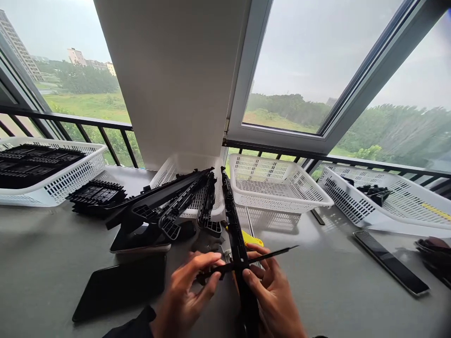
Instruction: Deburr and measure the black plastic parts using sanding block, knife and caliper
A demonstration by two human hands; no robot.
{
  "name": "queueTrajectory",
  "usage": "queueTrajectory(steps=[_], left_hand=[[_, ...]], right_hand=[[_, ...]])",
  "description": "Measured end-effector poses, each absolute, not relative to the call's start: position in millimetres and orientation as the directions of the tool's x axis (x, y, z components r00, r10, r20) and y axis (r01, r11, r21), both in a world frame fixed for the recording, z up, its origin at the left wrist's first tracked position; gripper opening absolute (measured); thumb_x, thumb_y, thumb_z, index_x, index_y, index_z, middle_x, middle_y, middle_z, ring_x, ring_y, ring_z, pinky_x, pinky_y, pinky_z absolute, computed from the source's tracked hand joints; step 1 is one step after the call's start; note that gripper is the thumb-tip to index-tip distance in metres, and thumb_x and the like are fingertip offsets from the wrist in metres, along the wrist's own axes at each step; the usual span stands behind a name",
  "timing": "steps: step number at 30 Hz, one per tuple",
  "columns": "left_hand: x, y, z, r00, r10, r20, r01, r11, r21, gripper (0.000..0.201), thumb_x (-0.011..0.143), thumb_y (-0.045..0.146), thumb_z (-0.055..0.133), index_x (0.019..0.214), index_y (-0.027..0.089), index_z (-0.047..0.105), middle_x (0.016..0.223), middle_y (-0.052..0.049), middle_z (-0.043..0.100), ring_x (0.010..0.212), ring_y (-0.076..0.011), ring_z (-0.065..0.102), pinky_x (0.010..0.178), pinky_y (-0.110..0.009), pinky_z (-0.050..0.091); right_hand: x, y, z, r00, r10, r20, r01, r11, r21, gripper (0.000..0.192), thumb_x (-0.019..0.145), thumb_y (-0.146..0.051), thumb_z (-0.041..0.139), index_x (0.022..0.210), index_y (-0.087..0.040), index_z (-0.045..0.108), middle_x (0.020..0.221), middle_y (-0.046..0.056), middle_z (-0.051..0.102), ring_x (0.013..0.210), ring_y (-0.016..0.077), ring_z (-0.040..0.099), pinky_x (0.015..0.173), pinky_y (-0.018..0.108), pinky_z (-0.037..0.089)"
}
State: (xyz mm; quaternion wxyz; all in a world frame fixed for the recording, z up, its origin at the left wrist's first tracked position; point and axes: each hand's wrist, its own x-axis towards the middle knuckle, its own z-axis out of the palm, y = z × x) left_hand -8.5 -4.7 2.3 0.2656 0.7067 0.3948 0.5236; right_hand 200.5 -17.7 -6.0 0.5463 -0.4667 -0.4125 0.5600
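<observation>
Black plastic rail (237,225) is standing upright in my right hand (273,293), fingers clenching it steady, while my left hand (185,293) is pinching a thin strip (246,261) crosswise against it.

There was just the one camera, worn on the person's head. It looked forward and down over the grey table (42,272), close above the left hand (183,293) and right hand (273,291) at the bottom edge. It faced the windows (317,65) beyond the table's far side, so white baskets (278,188) sat mid-frame and sky filled the top.
</observation>
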Motion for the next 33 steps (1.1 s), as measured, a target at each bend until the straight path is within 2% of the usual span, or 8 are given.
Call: queueTrajectory(steps=[6,11,15,18,22,27,30,33], left_hand=[[21.8,-8.5,14.9,0.054,0.861,0.506,0.148,-0.509,0.848,0.037,0.097,0.012,0.073,0.124,0.036,0.070,0.106,0.007,0.086,0.097,-0.0129,0.081,0.093,-0.019,0.061],[28.0,-11.8,7.4,0.115,0.924,0.365,0.102,-0.376,0.921,0.025,0.100,0.018,0.071,0.119,0.034,0.074,0.109,0.004,0.086,0.100,-0.0150,0.081,0.092,-0.020,0.062],[26.7,-9.9,6.0,0.159,0.957,0.244,0.068,-0.257,0.964,0.020,0.101,0.025,0.071,0.117,0.035,0.076,0.107,0.004,0.085,0.099,-0.0160,0.081,0.091,-0.022,0.062],[27.2,-9.5,9.9,0.173,0.962,0.210,-0.008,-0.212,0.977,0.016,0.102,0.027,0.070,0.113,0.034,0.078,0.105,0.004,0.084,0.094,-0.0156,0.080,0.086,-0.022,0.062],[28.3,-11.4,16.4,0.188,0.966,0.178,-0.160,-0.149,0.976,0.015,0.104,0.028,0.067,0.110,0.033,0.080,0.104,0.003,0.083,0.085,-0.0137,0.079,0.084,-0.022,0.063],[29.2,-12.1,21.2,0.192,0.976,0.105,-0.329,-0.037,0.944,0.014,0.105,0.034,0.066,0.108,0.031,0.080,0.111,0.000,0.084,0.095,-0.0170,0.080,0.087,-0.024,0.064],[28.7,-11.4,22.2,0.289,0.949,0.127,-0.262,-0.049,0.964,0.015,0.105,0.031,0.066,0.111,0.030,0.079,0.115,-0.001,0.085,0.106,-0.0199,0.080,0.095,-0.027,0.063],[27.1,-11.2,21.1,0.341,0.921,0.190,-0.084,-0.171,0.982,0.021,0.107,0.025,0.062,0.116,0.033,0.079,0.115,0.001,0.085,0.109,-0.0178,0.079,0.099,-0.025,0.060]], right_hand=[[195.9,-21.3,3.1,0.012,0.988,-0.154,-0.251,-0.147,-0.957,0.056,0.078,-0.053,0.092,0.124,-0.028,0.070,0.106,0.010,0.081,0.085,0.0304,0.078,0.069,0.037,0.063],[200.4,-23.2,5.3,0.006,0.995,-0.103,-0.187,-0.100,-0.977,0.040,0.086,-0.052,0.087,0.111,-0.022,0.079,0.103,0.010,0.080,0.088,0.0274,0.077,0.082,0.036,0.063],[202.2,-20.8,5.7,0.024,0.999,-0.044,-0.194,-0.038,-0.980,0.028,0.089,-0.049,0.085,0.100,-0.023,0.083,0.104,0.008,0.075,0.091,0.0246,0.075,0.080,0.030,0.062],[206.2,-20.6,5.4,-0.008,0.999,-0.035,-0.175,-0.036,-0.984,0.026,0.090,-0.047,0.084,0.103,-0.025,0.085,0.110,0.008,0.075,0.097,0.0249,0.074,0.085,0.030,0.060],[211.9,-22.4,6.6,-0.018,0.998,-0.052,-0.128,-0.054,-0.990,0.032,0.088,-0.051,0.084,0.109,-0.027,0.086,0.117,0.010,0.076,0.101,0.0271,0.074,0.087,0.032,0.060],[212.0,-23.4,7.7,-0.091,0.991,-0.101,-0.126,-0.112,-0.986,0.039,0.088,-0.056,0.081,0.112,-0.026,0.086,0.121,0.013,0.077,0.101,0.0306,0.075,0.090,0.039,0.060],[211.6,-24.1,6.1,-0.071,0.994,-0.080,-0.080,-0.085,-0.993,0.031,0.087,-0.045,0.082,0.113,-0.028,0.086,0.132,0.013,0.074,0.114,0.0341,0.073,0.094,0.040,0.060],[212.0,-24.8,4.5,-0.020,0.998,-0.052,0.008,-0.052,-0.999,0.032,0.082,-0.030,0.081,0.114,-0.032,0.086,0.136,0.010,0.072,0.128,0.0350,0.067,0.100,0.039,0.058]])
